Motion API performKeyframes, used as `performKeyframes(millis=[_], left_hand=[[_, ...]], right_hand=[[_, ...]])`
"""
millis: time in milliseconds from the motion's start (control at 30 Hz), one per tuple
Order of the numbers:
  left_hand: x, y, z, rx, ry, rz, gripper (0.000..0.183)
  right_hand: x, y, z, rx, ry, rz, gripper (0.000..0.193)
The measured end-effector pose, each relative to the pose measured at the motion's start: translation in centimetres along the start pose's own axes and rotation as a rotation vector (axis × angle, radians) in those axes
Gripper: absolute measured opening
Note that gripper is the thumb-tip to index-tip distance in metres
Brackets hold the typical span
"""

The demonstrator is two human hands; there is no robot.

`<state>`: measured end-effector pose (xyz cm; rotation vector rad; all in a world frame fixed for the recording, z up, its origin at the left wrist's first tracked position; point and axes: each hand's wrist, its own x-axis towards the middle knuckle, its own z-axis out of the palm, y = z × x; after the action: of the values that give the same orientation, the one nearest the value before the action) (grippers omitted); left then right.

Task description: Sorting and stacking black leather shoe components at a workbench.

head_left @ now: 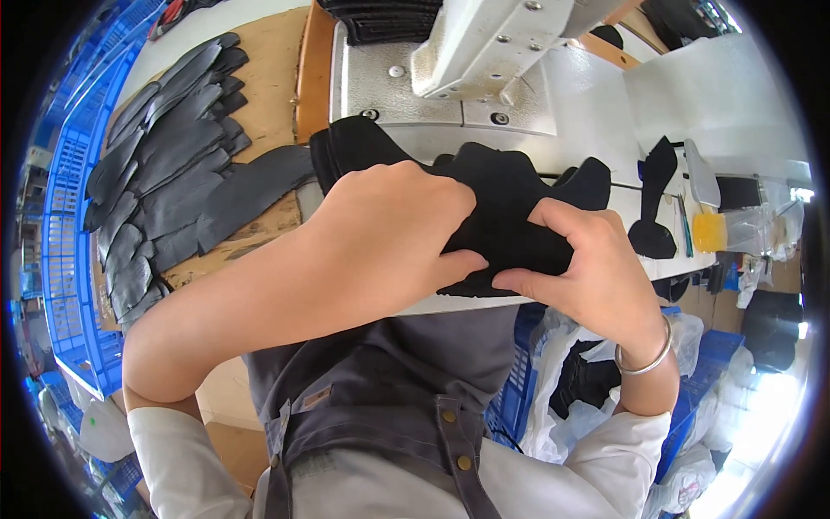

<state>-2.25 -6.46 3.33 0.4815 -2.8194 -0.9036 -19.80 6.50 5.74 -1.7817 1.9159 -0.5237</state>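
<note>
Closed on a black cloth-like piece (506, 195), the left hand (398, 221) held its left part with curled fingers, while the right hand (596, 268) gripped its right part between fingers and thumb, the two thumb tips pointing toward each other, just apart. The black piece was at the near edge of a white table (588, 130), on the person's side of a white machine (484, 56). Dark grey elongated pieces (177, 164) overlapped on a brown board (275, 60) to the left, and a narrow-waisted black cutout (654, 203) lay to the right.
</note>
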Motion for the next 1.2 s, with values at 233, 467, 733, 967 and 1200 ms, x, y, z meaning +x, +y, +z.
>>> performKeyframes(millis=[233, 467, 733, 967, 1200], left_hand=[[-0.9, -1.1, -2.2, -0.124, -0.11, -0.075, 0.028], [-1.1, -1.5, -1.9, -0.087, -0.057, -0.028, 0.027], [-1.4, -1.4, -2.0, -0.064, -0.069, -0.001, 0.026], [-2.7, 3.6, -0.6, 0.569, 0.042, -0.15, 0.047], [-3.7, 2.6, 5.4, 0.449, 0.113, 0.205, 0.096]], right_hand=[[0.5, 0.0, 0.2, -0.146, -0.027, 0.013, 0.04], [0.7, -0.9, 0.0, -0.106, -0.038, 0.051, 0.04], [0.8, -1.0, -0.2, -0.102, -0.08, 0.082, 0.04], [0.8, -0.2, -0.2, -0.171, -0.087, 0.028, 0.039], [0.1, 1.4, -1.9, -0.034, -0.094, 0.116, 0.031]])
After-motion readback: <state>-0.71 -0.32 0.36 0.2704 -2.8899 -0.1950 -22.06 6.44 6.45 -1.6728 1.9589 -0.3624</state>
